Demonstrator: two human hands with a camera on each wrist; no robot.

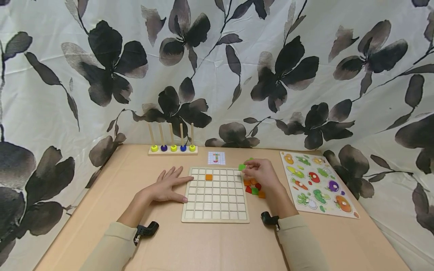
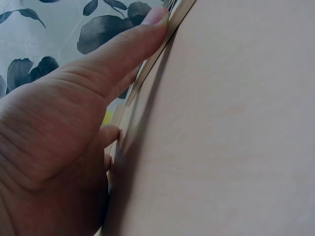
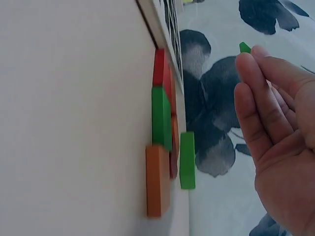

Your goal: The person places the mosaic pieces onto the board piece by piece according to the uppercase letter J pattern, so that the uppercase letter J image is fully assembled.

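A square wooden grid board lies on the table, with one orange tile in a cell of its upper left part. My left hand rests along the board's left edge with fingers spread; in the left wrist view its thumb touches the rim. Above the board's upper right corner, my right hand pinches a green tile between thumb and fingertips, which hide most of it. Under that hand lie loose red, green and orange tiles, among them a green tile and an orange tile.
Behind the board lies a small pattern card with a coloured shape on a grid. A wooden peg stand with yellow, blue and purple beads stands at the back left. A vegetable-and-fruit puzzle board lies to the right. A floral curtain borders the table.
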